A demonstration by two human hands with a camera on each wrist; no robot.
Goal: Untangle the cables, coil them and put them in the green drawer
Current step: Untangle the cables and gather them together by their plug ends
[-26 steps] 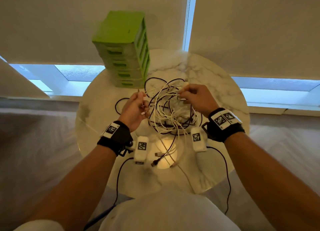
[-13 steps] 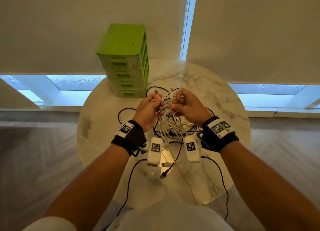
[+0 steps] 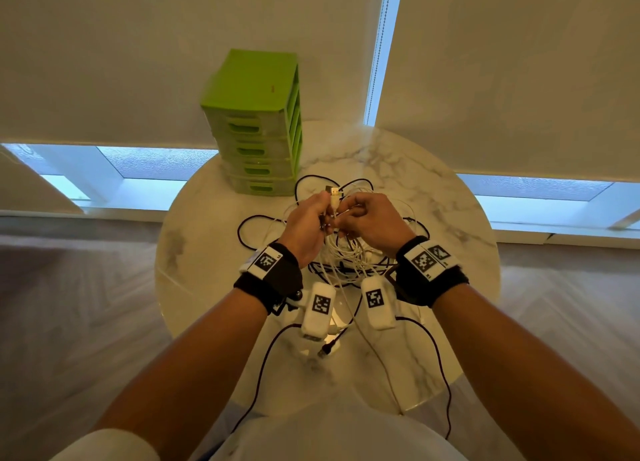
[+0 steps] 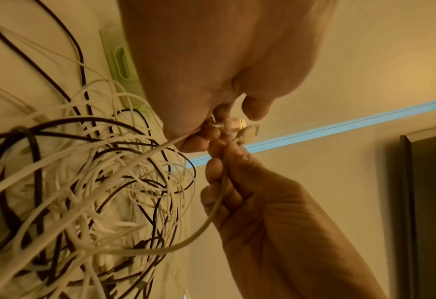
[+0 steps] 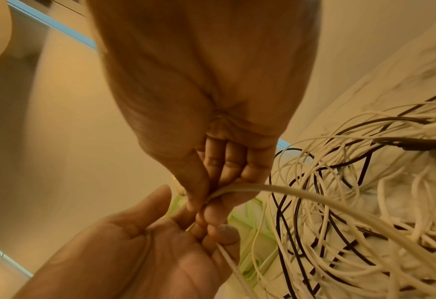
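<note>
Tangled white and black cables (image 3: 346, 253) heaped mid-way on round marble surface (image 3: 433, 201), just before green plastic drawer tower (image 3: 256, 125), drawers all closed. Left hand (image 3: 306, 225) and right hand (image 3: 372, 223) raised over heap, touching, each pinching a white cable end. Black lead (image 3: 434, 350) trailing off near edge. Left wrist view: two pale USB plugs (image 4: 242, 127) poking past fingertips (image 4: 212, 131), hardly visible from head. Right wrist view: thick white strand (image 5: 301, 194) clamped between thumb and fingers (image 5: 233, 161).
</note>
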